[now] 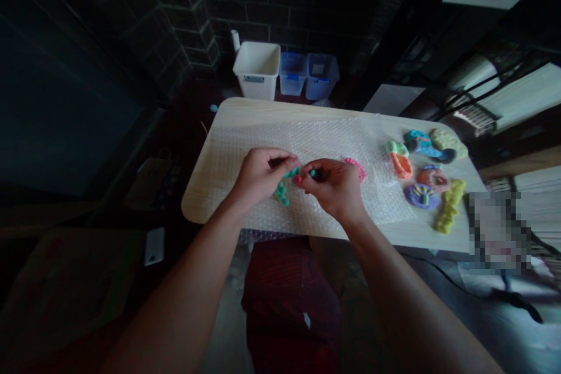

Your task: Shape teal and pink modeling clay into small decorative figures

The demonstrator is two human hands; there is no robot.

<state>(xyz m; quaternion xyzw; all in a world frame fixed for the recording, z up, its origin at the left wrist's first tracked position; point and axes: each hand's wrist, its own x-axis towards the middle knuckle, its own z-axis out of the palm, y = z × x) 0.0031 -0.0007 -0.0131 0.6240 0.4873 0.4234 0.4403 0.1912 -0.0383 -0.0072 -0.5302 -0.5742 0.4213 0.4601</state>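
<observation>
Both my hands meet over a sheet of bubble wrap [315, 140] on a small light wooden table [245, 108]. My left hand [260, 174] is closed in a pinch on a teal strip of modelling clay [290, 173]. My right hand [333, 187] is closed too, pinching the other end, where a small red bit [298, 180] and a teal tip [312, 173] show. More teal clay lumps [281, 193] lie on the wrap just below my left fingers. A pink clay piece [357, 166] lies behind my right hand.
Several finished clay shapes lie at the table's right end: orange and green [400, 160], blue [427, 146], purple disc [421, 196], yellow-green strip [449, 205]. A white bin [258, 70] and two blue boxes [309, 73] stand on the floor beyond. My red-clothed lap [289, 298] is below.
</observation>
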